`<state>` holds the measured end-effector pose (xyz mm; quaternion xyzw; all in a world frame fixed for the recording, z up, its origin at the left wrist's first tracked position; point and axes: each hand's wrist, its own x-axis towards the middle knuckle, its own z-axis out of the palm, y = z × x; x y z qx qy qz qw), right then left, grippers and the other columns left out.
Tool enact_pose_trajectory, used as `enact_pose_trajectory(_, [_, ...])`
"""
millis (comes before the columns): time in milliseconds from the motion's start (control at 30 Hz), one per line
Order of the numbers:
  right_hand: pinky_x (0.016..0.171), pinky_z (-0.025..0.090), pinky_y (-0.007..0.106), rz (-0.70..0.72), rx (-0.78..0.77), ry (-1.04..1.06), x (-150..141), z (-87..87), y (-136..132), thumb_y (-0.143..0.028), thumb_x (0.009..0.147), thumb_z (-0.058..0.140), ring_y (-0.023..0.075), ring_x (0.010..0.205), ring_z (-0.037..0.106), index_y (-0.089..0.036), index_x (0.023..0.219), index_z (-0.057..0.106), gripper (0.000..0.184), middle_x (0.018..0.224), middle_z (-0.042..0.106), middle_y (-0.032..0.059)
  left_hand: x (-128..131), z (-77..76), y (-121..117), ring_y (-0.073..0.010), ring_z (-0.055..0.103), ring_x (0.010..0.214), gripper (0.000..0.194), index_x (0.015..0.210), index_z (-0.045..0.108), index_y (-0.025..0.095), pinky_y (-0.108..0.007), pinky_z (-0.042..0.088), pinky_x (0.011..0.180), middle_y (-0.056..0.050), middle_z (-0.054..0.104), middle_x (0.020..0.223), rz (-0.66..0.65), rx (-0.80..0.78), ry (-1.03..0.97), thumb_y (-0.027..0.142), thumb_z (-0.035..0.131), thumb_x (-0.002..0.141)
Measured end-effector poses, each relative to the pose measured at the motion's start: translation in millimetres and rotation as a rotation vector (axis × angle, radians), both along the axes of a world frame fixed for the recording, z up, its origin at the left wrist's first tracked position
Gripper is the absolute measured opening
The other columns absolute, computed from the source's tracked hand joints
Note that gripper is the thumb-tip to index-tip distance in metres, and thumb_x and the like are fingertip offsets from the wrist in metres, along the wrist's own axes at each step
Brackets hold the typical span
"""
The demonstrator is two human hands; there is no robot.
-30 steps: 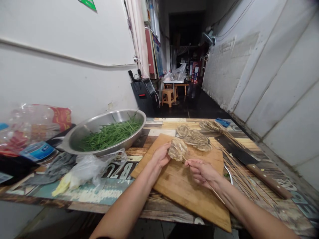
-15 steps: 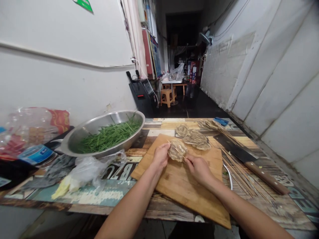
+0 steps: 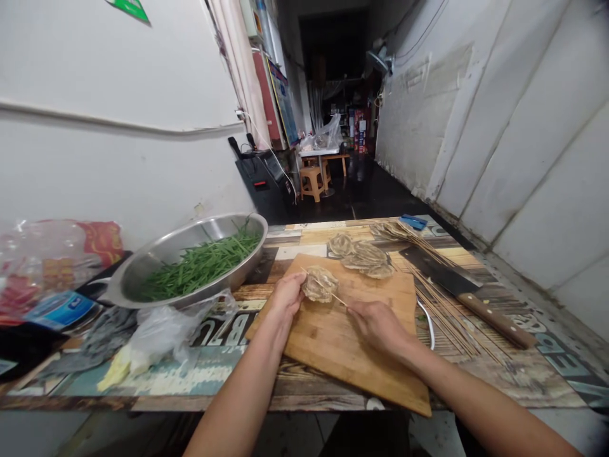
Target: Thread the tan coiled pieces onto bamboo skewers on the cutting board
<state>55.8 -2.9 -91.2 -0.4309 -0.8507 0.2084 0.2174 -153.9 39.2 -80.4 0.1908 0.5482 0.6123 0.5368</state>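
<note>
cutting board (image 3: 352,343): matt wood | bowl (image 3: 143,266): shiny metal | bag (image 3: 162,327): glossy clear plastic

We see a pale tan, ridged, folded piece of food (image 3: 320,285) sitting over the far left part of the wooden cutting board (image 3: 352,343), close to its left edge. A thin bamboo skewer (image 3: 339,298) runs through it at a slant, the tip poking out on the far left side and the shaft leading back toward the board's middle. Our left hand (image 3: 287,296) steadies the piece from the left; our right hand (image 3: 378,325) pinches the skewer's near end.
</note>
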Motion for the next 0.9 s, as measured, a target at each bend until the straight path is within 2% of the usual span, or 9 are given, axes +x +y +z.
enact_pose_trajectory(133, [0.055,0.034,0.021,0.002,-0.238,0.182,-0.2,4.4,2.3,-0.026,0.09,0.038,0.0129,0.059,0.055,-0.015,0.081,0.066,0.032,0.068,0.065,0.0011,-5.9,0.7,-2.8,-0.0133,0.058,0.056,0.01,0.063,0.06,0.011,-0.025,0.048,0.058,-0.006,0.062,0.061,-0.087,0.019,0.083,0.008,0.057,0.072])
enact_pose_trajectory(233, [0.057,0.032,0.024,-0.065,-0.063,0.012,-1.6,7.3,-0.5,-0.024,0.089,0.039,0.0152,0.065,0.058,-0.017,0.078,0.065,0.029,0.075,0.068,0.0041,-11.6,11.6,-14.1,-0.0223,0.062,0.076,0.014,0.064,0.061,0.014,-0.032,0.048,0.073,-0.011,0.065,0.07,-0.034,0.0,0.598,0.021,0.057,0.076])
enact_pose_trajectory(300, [0.057,0.031,0.025,-0.071,0.031,-0.132,-3.8,8.2,-4.1,-0.019,0.087,0.039,0.0163,0.066,0.059,-0.017,0.079,0.064,0.026,0.076,0.069,0.006,-13.2,18.3,-24.4,-0.0271,0.058,0.101,0.018,0.076,0.064,0.016,-0.037,0.041,0.092,-0.014,0.067,0.091,-0.007,0.125,1.047,0.028,0.052,0.08])
enact_pose_trajectory(333, [0.057,0.031,0.025,-0.062,0.053,-0.195,-4.9,8.4,-5.8,-0.016,0.085,0.04,0.0167,0.066,0.06,-0.016,0.08,0.063,0.024,0.076,0.069,0.0066,-12.8,19.9,-29.5,-0.0274,0.051,0.113,0.022,0.087,0.065,0.017,-0.039,0.034,0.1,-0.014,0.064,0.106,-0.085,0.223,1.225,0.031,0.05,0.082])
enact_pose_trajectory(400, [0.057,0.032,0.026,-0.036,0.091,-0.294,-6.2,8.9,-8.4,-0.011,0.082,0.041,0.0179,0.068,0.061,-0.015,0.081,0.062,0.022,0.078,0.068,0.0076,-10.5,18.7,-38.8,-0.0246,0.037,0.129,0.037,0.115,0.059,0.019,-0.038,0.02,0.11,-0.011,0.05,0.132,-0.431,0.395,1.437,0.036,0.048,0.084])
enact_pose_trajectory(467, [0.058,0.034,0.027,-0.016,0.128,-0.355,-5.5,9.9,-10.4,-0.01,0.081,0.042,0.0201,0.072,0.062,-0.015,0.087,0.062,0.022,0.083,0.068,0.0084,-7.7,13.4,-45.6,-0.0212,0.024,0.137,0.054,0.135,0.042,0.022,-0.036,0.011,0.113,-0.007,0.035,0.145,-0.793,0.447,1.507,0.042,0.046,0.085])
enact_pose_trajectory(533, [0.057,0.036,0.028,-0.002,0.155,-0.391,-2.8,11.9,-13.2,-0.01,0.081,0.043,0.0221,0.073,0.063,-0.015,0.096,0.061,0.024,0.086,0.067,0.0086,-6.4,7.9,-49.2,-0.0203,0.015,0.139,0.061,0.142,0.03,0.023,-0.037,0.007,0.114,-0.005,0.025,0.149,-0.955,0.413,1.55,0.047,0.042,0.086])
enact_pose_trajectory(767, [0.056,0.04,0.029,-0.032,0.085,-0.497,3.3,25.8,-28.9,-0.009,0.083,0.043,0.0253,0.075,0.064,-0.013,0.101,0.06,0.025,0.087,0.065,0.0113,-6.3,6.4,-44.9,-0.0222,0.01,0.14,0.062,0.141,0.03,0.027,-0.04,0.004,0.114,-0.005,0.019,0.151,-1.018,0.38,1.623,0.052,0.04,0.085])
enact_pose_trajectory(900, [0.056,0.041,0.029,-0.023,0.101,-0.508,4.1,25.4,-31.2,-0.01,0.085,0.041,0.0248,0.075,0.065,-0.014,0.1,0.059,0.024,0.088,0.066,0.0105,1.0,2.5,-57.5,-0.0235,0.012,0.14,0.061,0.141,0.031,0.025,-0.044,0.004,0.113,-0.007,0.021,0.151,-0.854,0.398,1.658,0.05,0.041,0.086])
